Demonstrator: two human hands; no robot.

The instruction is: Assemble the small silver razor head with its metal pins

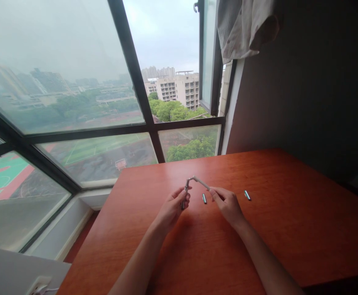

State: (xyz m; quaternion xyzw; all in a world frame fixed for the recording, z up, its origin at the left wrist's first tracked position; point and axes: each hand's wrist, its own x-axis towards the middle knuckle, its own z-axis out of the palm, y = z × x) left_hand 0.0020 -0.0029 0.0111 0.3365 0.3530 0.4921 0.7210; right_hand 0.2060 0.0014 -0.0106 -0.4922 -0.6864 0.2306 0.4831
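Note:
Just above the table, my left hand [173, 208] is closed around a slim handle [183, 201], dark low down and silvery grey at the top. My right hand [228, 205] pinches the near end of a thin grey rod [201, 182] between thumb and fingers. The rod slants up to the left, and its tip meets the top of the handle in a bent shape. Whether they are joined or only touching I cannot tell. A small green-and-silver bar [204, 198] lies between my hands. Another such bar [247, 195] lies right of my right hand.
The reddish-brown wooden table [292, 213] spreads under both arms. Beyond its far edge stand dark-framed windows [150, 119], one pane swung out. Grey cloth [243, 28] hangs at the upper right beside a dark wall [304, 94]. A socket with a cord [40, 287] shows at the lower left.

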